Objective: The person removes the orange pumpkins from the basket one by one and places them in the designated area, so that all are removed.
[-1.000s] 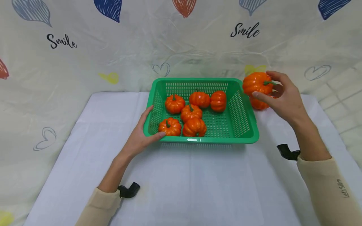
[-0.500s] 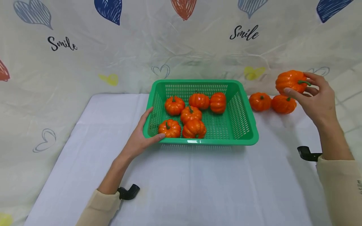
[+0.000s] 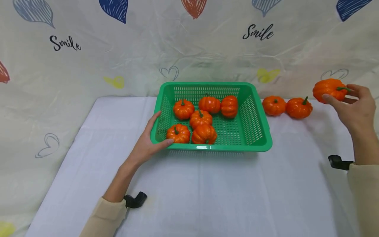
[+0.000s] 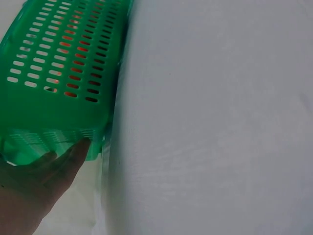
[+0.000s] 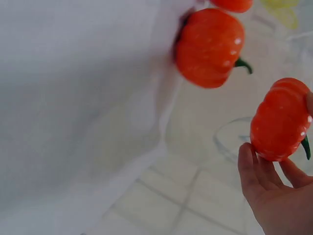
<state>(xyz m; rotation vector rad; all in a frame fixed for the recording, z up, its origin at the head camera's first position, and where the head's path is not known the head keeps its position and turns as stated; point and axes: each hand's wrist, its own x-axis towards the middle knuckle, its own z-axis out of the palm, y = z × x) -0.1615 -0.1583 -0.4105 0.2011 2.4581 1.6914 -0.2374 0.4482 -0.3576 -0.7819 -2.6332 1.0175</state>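
Note:
My right hand [image 3: 356,107] holds a small orange pumpkin [image 3: 329,89] with a green stem, pinched between thumb and fingers above the table's far right corner. In the right wrist view the pumpkin [image 5: 279,120] sits at the fingertips. My left hand [image 3: 149,140] grips the front left corner of a green plastic basket [image 3: 234,147], thumb over the rim and fingers along the outer left side. The left wrist view shows these fingers [image 4: 68,164] against the basket wall [image 4: 54,110]. Several orange pumpkins [image 3: 204,133] lie inside the basket, mostly towards its left and back.
Two more pumpkins stand side by side right of the basket: one [image 3: 274,105] close to its wall, the other [image 3: 299,108] farther right. A white cloth [image 3: 207,191] covers the table. Behind hangs a printed sheet [image 3: 207,42] with hearts and lettering.
My right hand has carried its pumpkin rightwards, away from the basket and past the two pumpkins on the table, which now show fully. The left hand and basket have stayed put.

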